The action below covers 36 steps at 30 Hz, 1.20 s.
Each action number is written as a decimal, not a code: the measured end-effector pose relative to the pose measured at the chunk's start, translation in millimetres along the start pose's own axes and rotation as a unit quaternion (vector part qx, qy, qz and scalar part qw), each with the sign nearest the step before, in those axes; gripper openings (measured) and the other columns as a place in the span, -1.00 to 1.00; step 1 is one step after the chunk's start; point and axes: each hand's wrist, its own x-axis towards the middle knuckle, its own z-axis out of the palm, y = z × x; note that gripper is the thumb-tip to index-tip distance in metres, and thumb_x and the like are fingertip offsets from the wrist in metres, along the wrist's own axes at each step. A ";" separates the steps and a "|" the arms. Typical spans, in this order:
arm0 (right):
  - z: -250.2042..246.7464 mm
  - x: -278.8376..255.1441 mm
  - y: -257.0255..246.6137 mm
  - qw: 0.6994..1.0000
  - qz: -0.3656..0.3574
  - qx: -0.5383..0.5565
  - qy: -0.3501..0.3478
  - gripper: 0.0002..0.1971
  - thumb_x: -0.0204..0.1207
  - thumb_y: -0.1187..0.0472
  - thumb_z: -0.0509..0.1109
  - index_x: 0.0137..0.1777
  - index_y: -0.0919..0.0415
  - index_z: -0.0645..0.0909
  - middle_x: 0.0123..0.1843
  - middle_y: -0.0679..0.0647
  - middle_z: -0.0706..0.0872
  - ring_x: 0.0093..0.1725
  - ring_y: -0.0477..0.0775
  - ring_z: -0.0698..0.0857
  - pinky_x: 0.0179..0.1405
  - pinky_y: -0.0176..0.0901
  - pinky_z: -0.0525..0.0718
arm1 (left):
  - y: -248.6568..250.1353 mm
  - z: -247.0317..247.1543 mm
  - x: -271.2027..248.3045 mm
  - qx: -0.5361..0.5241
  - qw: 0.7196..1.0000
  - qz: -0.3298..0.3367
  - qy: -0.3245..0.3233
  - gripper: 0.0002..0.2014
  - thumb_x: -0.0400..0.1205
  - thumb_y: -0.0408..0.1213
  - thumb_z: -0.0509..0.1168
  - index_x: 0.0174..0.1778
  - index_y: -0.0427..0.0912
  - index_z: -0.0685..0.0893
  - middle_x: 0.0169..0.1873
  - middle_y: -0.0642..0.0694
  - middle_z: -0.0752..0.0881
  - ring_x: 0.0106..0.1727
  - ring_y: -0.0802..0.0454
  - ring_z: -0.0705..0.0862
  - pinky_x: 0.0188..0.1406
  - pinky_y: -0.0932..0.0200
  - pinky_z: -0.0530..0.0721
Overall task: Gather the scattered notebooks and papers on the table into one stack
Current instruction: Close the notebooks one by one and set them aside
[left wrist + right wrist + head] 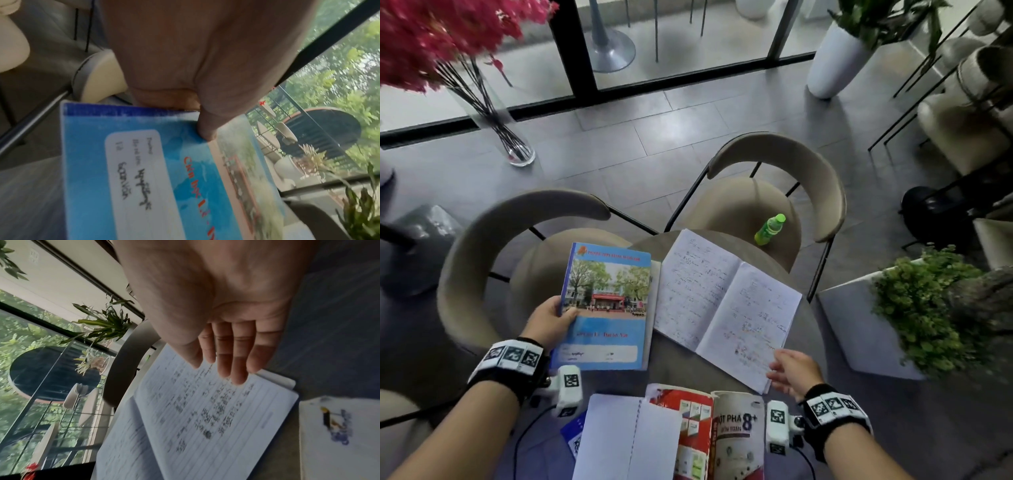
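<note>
Our left hand [551, 320] pinches the blue notebook [607, 308] by its left edge, thumb on the cover, the other fingers hidden beneath. Our right hand [792, 371], fingers straight, hovers at the near-right corner of the open notebook [726, 305]; we cannot tell if it touches. The near books [705, 435] are cut off.

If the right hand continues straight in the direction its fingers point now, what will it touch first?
Most likely the open white notebook with handwritten lined pages. The right hand is open, fingers straight, aimed at the near corner of its right page. Whether they already touch the paper is unclear; nothing else lies between.
</note>
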 end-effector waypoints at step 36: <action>3.2 13.1 -26.2 0.992 -0.028 0.099 -0.076 -0.84 0.70 0.41 0.38 0.16 0.25 0.75 0.28 0.31 0.83 0.23 0.33 0.82 0.33 0.31 0.75 | 108.6 193.5 -69.9 0.243 0.942 0.171 -0.156 -0.27 0.65 -0.08 0.34 0.71 0.00 0.17 0.76 -0.17 0.14 0.72 -0.15 0.25 0.66 -0.12 0.27</action>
